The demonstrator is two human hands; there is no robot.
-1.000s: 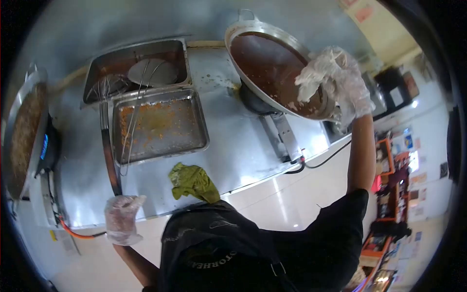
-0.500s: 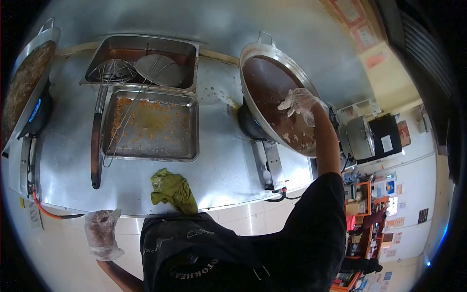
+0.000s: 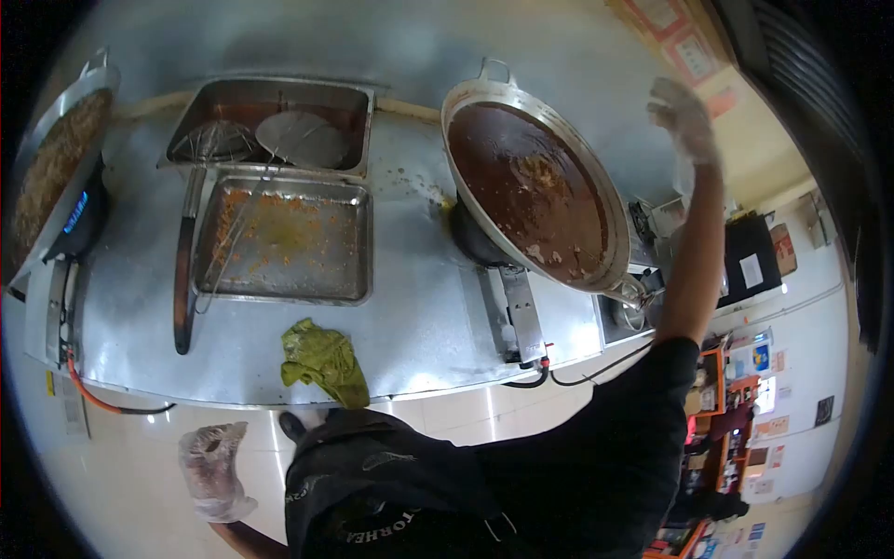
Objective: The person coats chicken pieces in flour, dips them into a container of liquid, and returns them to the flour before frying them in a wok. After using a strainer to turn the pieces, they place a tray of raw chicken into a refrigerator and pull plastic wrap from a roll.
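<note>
A wide wok sits tilted in view on a dark burner at the right of the metal surface. It holds dark brown liquid, with a paler patch near the middle and light bits by the near rim. The right hand, gloved in clear plastic and blurred, is raised beyond the wok's right side, apart from it, its grip loose with fingers spread. The left hand, also gloved, hangs over the floor just off the front edge; whether its grip holds anything, I cannot tell. A crumpled green cloth lies at that edge. Farther left are a shallow tray with orange crumbs, a deeper pan behind it, and a long-handled strainer resting in the pan. Another wok stands at far left.
</note>
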